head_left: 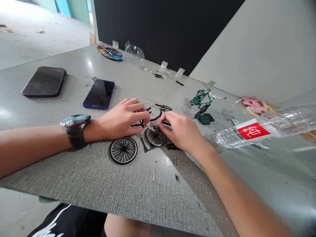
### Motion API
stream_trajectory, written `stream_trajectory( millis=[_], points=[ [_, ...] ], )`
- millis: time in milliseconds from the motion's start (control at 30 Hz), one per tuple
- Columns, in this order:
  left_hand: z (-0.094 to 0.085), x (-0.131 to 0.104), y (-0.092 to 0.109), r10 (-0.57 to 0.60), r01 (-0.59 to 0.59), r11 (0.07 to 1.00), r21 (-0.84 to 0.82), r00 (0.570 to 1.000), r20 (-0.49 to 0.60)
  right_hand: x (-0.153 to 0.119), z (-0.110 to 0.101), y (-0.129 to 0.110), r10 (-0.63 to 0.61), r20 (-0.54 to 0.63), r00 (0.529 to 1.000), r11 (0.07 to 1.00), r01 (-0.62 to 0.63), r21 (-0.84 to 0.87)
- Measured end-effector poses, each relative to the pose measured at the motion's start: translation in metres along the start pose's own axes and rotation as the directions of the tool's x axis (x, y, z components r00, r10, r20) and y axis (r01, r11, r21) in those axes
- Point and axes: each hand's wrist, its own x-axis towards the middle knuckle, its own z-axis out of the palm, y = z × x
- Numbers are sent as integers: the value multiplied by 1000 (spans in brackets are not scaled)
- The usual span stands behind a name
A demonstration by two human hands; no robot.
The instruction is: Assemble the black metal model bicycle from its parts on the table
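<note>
My left hand (130,117), with a watch on the wrist, is closed with thumb and fingers round a small black part of a miniature bicycle frame (141,123). A thin silver piece (149,127) sticks out from it over a small spoked wheel (155,136). Just right of that wheel, my right hand (176,128) has thumb and forefinger pinched together; what they hold is hidden. A second spoked wheel (123,150) lies flat below my left hand. Beyond the fingers lie black curved mudguard-like parts (156,116). A black forked part (146,146) rests between the wheels.
A green miniature bicycle (203,100) stands at the right, near a clear bottle (266,128) with a red label. Two phones, one black (44,81) and one blue (99,93), lie left. A paint palette (110,52), screwdriver (159,76) and thin silver rod (154,171) are on the table.
</note>
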Motion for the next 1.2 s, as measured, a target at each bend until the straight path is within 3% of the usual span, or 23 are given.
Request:
stream_trajectory(
  millis=[333, 467, 733, 900, 967, 1067, 1200],
  points=[
    [1, 1, -1, -156, 157, 987, 13, 986, -52, 2, -13, 7, 31, -48, 998, 999, -32, -22],
    [1, 1, -1, -224, 227, 973, 36, 972, -77, 3, -6, 6, 23, 6, 1000, 999, -23, 36],
    [3, 1, -3, -235, 236, 971, 30, 971, -56, 2, 0, 0, 54, 31, 998, 995, -56, 80],
    [3, 1, -3, -214, 215, 976, 17, 975, -53, 3, -18, 3, -14, 56, 998, 970, 0, 243],
    [3, 0, -4, -208, 209, 978, 9, 977, -43, 2, -30, 1, -122, 185, 975, 917, 40, 396],
    [3, 0, -4, -207, 207, 978, -5, 978, -31, -1, -42, -7, -271, 382, 883, 856, 40, 515],
    [3, 1, -5, -207, 206, 978, -21, 978, -30, -5, -43, -23, -356, 472, 806, 853, 75, 516]
  ],
)
